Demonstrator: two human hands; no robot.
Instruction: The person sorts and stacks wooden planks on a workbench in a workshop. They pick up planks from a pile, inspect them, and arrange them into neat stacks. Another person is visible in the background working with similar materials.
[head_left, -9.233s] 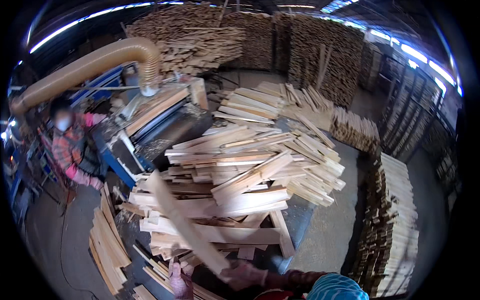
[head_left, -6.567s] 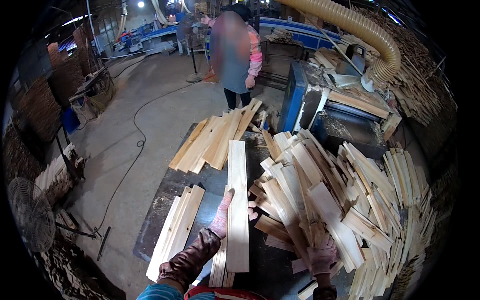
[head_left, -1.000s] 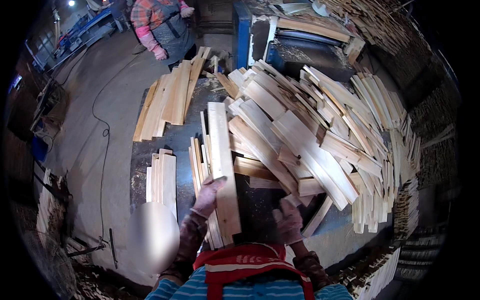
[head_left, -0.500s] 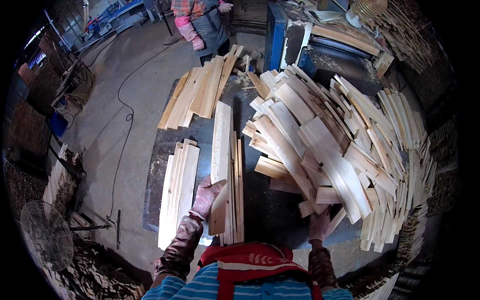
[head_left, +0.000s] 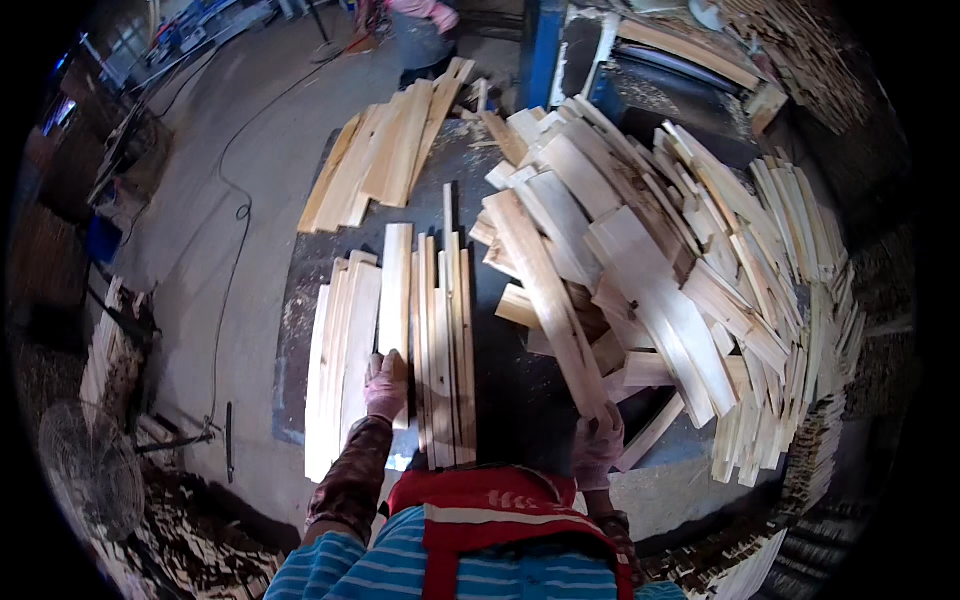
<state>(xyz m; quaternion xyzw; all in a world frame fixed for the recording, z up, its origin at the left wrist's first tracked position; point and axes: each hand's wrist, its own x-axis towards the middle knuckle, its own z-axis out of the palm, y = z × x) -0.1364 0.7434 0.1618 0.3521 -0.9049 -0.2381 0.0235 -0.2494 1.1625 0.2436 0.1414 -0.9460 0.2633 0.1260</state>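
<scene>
My left hand (head_left: 385, 385), in a pinkish work glove, is closed on the near end of a pale wooden board (head_left: 397, 275). This board lies lengthwise between two groups of boards, a stack (head_left: 345, 350) on its left and a row of narrow boards on edge (head_left: 445, 350) on its right. At the near end of a long board (head_left: 545, 290), my gloved right hand (head_left: 598, 440) has its fingers wrapped round the wood. That board slants across the left side of a jumbled heap of boards (head_left: 660, 290). The right fingers are partly in shadow.
A dark metal table (head_left: 490, 350) bears the wood, with another fanned group of boards (head_left: 385, 155) at its far left. Beyond the heap stands a blue-sided machine (head_left: 545, 60). A co-worker (head_left: 425, 35) is at the far edge. A fan (head_left: 95, 470) stands at lower left.
My left hand has moved left and lowered its board beside the left stack. My right hand has shifted left onto the end of the slanting board. The co-worker's arm has moved.
</scene>
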